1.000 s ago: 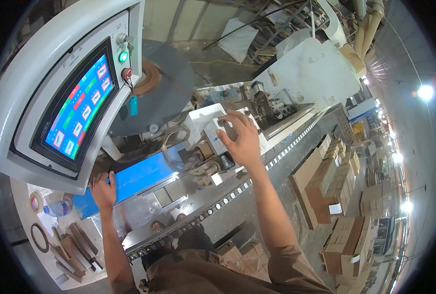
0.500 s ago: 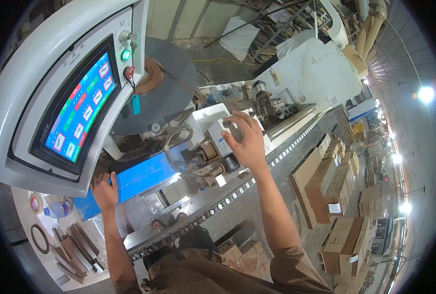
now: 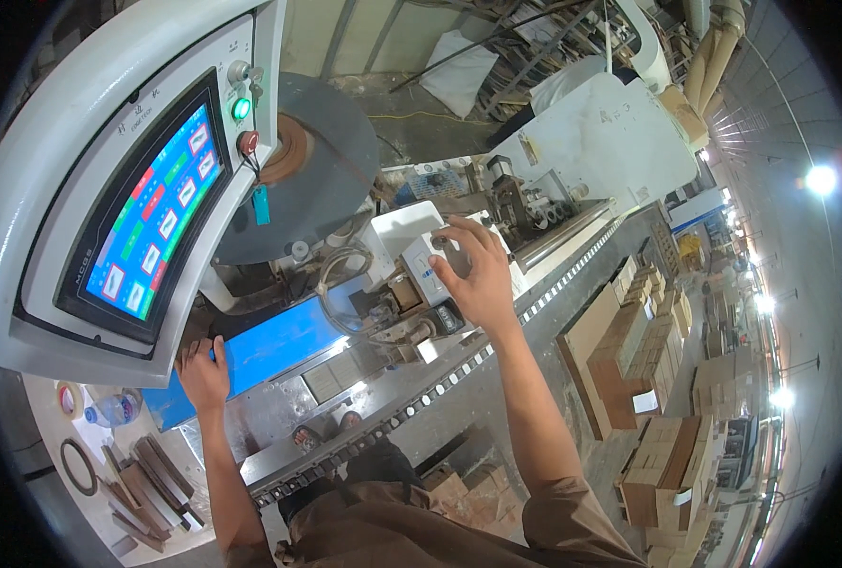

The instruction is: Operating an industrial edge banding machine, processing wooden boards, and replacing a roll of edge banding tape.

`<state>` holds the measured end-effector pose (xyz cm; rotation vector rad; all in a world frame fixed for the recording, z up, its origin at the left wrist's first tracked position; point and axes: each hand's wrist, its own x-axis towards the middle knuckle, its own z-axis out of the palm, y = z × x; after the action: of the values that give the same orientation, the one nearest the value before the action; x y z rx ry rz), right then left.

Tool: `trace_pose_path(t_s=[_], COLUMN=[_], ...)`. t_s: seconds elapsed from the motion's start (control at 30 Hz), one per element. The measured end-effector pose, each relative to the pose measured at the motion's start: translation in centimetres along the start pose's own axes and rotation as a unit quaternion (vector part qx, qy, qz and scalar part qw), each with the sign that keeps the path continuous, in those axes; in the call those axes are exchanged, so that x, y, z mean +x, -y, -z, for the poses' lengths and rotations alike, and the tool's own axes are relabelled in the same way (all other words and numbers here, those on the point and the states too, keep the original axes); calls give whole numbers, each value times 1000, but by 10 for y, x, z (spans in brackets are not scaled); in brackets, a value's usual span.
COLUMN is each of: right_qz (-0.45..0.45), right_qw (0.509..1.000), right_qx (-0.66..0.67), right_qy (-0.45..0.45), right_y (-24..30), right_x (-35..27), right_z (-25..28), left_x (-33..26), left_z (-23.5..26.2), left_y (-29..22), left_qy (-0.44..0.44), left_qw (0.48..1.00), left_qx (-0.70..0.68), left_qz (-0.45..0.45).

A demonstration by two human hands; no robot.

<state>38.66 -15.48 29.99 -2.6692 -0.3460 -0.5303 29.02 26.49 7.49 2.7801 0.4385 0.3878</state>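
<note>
Nearest is the person's brown shirt (image 3: 393,525), with a bare forearm reaching out on either side. Beyond it a rail with a row of pale blocks (image 3: 421,405) slants up to the right. The left hand (image 3: 203,374) lies on the near left end of a long blue cover (image 3: 284,339), thumb apart from the bent fingers; whether it grips the edge cannot be told. To its left, a table (image 3: 56,431) bears a clear bottle (image 3: 116,410), a tape roll (image 3: 69,399), a dark ring (image 3: 78,467) and some brown strips (image 3: 151,478). Above that hand stands a white control panel (image 3: 23,256) with a lit screen (image 3: 161,213), a glowing green button (image 3: 241,109) and a red one. Farther along, the right hand (image 3: 478,275) is over a white box (image 3: 423,270) just past the blue cover's right end, its thumb and fingers spread and curved near a dark knob (image 3: 440,242); contact with the knob is unclear. Behind the panel is a large grey disc (image 3: 340,204); stacked boards (image 3: 620,369) stand right, and a white sack (image 3: 461,74) lies at the back.
</note>
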Motion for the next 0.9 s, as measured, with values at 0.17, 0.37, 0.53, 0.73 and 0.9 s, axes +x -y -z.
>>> trace_pose_path(t_s=[0.17,0.37,0.53,0.73,0.9], right_qz=[-3,-6,-9,0,7], right_qw=[1000,1000,1000,1000,1000], right_qx=[2,-2,7,4,5], right_qy=[4,9,8,-4,-8], right_y=[2,2,3,0,1], right_x=[0,0,-1,0,0], right_z=[0,-2,-3,0,0], left_x=[0,0,-1,1,0], left_z=[1,3,0,-5,-3], left_y=[2,1,5,4,4], left_qy=[12,25,3,7,15], left_qw=[1000,999,1000,1000,1000], left_qx=[19,22,22,15,16], left_qz=[2,7,-7,-16,-17])
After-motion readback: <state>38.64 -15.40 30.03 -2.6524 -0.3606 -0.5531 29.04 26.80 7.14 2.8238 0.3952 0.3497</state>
